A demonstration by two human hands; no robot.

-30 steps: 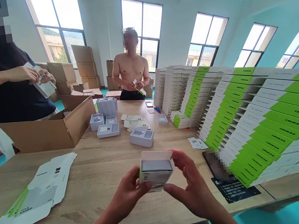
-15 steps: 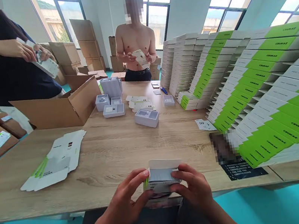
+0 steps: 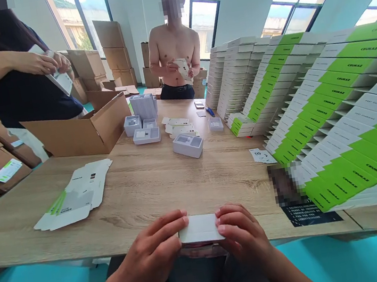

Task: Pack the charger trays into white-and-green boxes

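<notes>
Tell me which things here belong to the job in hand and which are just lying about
Likely part of the job:
white box, held between left hand and right hand
flat cartons
white trays
stacked green-and-white boxes

Seemingly just lying about:
dark printed sheet
small blue item

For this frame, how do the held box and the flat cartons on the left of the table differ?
The held box is folded into a solid shape; the flat cartons lie unassembled.
The held box is between the left hand and right hand; the flat cartons rest on the table, untouched.
The held box shows a plain top; the flat cartons show green stripes and print.
Both show white surfaces.
</notes>
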